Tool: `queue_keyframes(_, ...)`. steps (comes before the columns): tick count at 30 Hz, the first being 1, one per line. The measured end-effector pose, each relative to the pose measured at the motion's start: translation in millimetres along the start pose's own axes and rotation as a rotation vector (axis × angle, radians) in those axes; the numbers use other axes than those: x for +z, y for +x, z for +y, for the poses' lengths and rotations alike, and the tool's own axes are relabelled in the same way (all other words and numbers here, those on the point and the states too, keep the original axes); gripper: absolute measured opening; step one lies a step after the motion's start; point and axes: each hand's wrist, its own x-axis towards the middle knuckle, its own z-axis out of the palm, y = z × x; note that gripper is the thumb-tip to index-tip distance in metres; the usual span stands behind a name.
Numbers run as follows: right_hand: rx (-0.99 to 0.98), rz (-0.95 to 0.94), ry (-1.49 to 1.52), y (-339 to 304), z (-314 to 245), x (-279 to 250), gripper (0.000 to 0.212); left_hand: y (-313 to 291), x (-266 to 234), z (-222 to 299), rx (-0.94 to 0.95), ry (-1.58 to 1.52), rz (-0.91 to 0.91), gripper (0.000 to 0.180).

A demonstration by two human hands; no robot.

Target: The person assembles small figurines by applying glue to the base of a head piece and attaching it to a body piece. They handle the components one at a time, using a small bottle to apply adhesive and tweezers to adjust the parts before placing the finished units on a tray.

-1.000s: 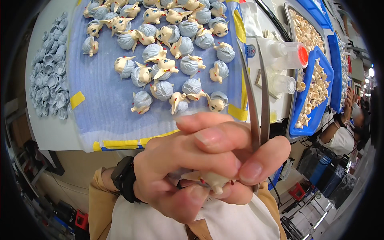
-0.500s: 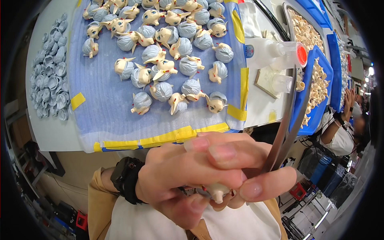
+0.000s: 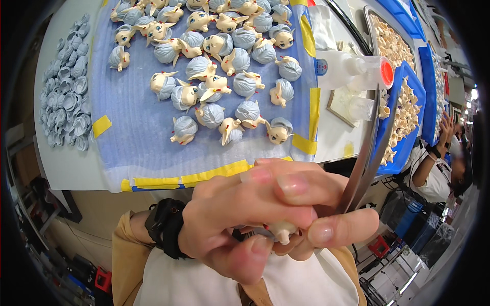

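Note:
Close to my body, my left hand [image 3: 224,209] is closed around a small cream doll head [image 3: 282,232], mostly hidden by fingers; a short neck peg and a bit of red show. Pressed against it, my right hand [image 3: 349,230] also grips the head and keeps metal tweezers [image 3: 363,166], tips pointing up and away, between its fingers. Beyond lie several doll heads [image 3: 248,84] with blue-grey hair and pointed ears on a blue foam-covered mat [image 3: 130,127].
Blue-grey hair pieces [image 3: 66,102] are heaped at left. On the right stand a white bottle [image 3: 339,69], a clear cup [image 3: 361,108], a blue tray [image 3: 421,97] of cream parts and a metal tray [image 3: 368,15]. Another person [image 3: 434,173] sits at far right. Yellow tape [image 3: 217,173] edges the mat.
Both hands have shifted slightly upward with the doll head, which is turned a little. The view has moved slightly; the heads on the mat stay in place.

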Motion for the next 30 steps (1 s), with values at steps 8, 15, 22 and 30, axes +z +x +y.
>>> queue_keyframes(8,0.006,-0.006,0.048,3,4,3,0.037,2,1,0,-0.013,-0.060,0.022,0.021)
queue_keyframes(15,0.019,-0.004,0.088,6,6,0,0.038,4,1,1,-0.059,-0.102,0.033,0.013)
queue_keyframes(22,0.019,-0.018,0.156,6,6,0,0.038,6,6,7,-0.125,-0.131,0.057,0.012)
queue_keyframes(30,0.030,-0.040,0.292,12,8,8,0.039,14,6,9,-0.344,-0.327,0.070,0.020)
